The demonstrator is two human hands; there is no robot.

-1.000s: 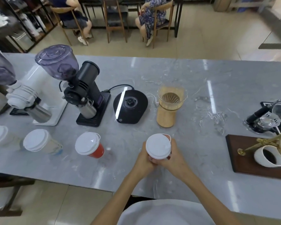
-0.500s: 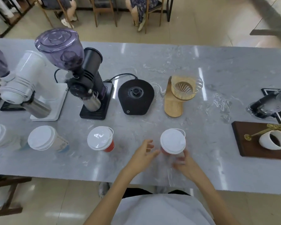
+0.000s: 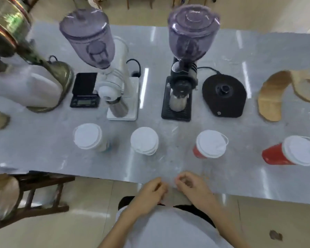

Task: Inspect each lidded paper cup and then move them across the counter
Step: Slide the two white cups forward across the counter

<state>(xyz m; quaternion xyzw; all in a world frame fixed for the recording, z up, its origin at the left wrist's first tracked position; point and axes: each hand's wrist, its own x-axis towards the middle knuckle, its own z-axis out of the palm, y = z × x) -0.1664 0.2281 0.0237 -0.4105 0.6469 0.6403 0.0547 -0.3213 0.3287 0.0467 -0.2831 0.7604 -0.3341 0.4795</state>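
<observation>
Several paper cups with white lids stand in a row along the near part of the grey counter (image 3: 43,154). From the left: a white cup (image 3: 88,137), a second white cup (image 3: 144,140), a red cup (image 3: 211,143) and another red cup (image 3: 297,152) at the far right. My left hand (image 3: 150,192) and my right hand (image 3: 190,185) hover side by side at the counter's near edge, below the middle cups. Both hold nothing, with fingers loosely curled. Neither hand touches a cup.
Behind the cups stand a white grinder (image 3: 115,83), a black scale (image 3: 84,90), a black grinder (image 3: 183,72), a black kettle base (image 3: 224,95) and a wooden dripper stand (image 3: 272,97). A brass and white apparatus (image 3: 30,83) sits at the far left. A dark stool (image 3: 38,194) is below.
Both hands let go of the red cup, which now stands at the far right, and drew back to the counter's near edge. The view has swung left along the counter.
</observation>
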